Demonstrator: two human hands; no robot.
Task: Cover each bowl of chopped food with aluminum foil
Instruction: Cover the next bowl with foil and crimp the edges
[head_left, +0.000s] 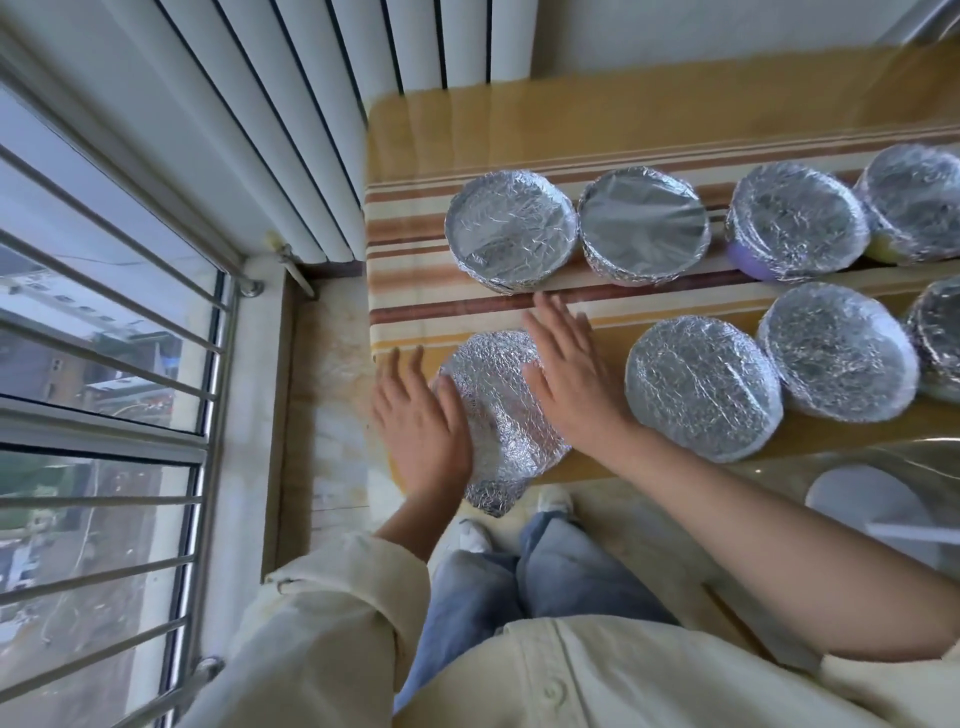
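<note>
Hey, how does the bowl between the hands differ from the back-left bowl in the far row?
The near bowl sits at the table's front corner, foil hanging past the edge; the back-left bowl stands well in on the striped cloth. The near bowl's foil is domed and finely crinkled; the back-left bowl's is flatter and sunk inside the rim. The left hand and right hand flank the near bowl; nothing touches the back-left bowl. Both are foil-covered.
</note>
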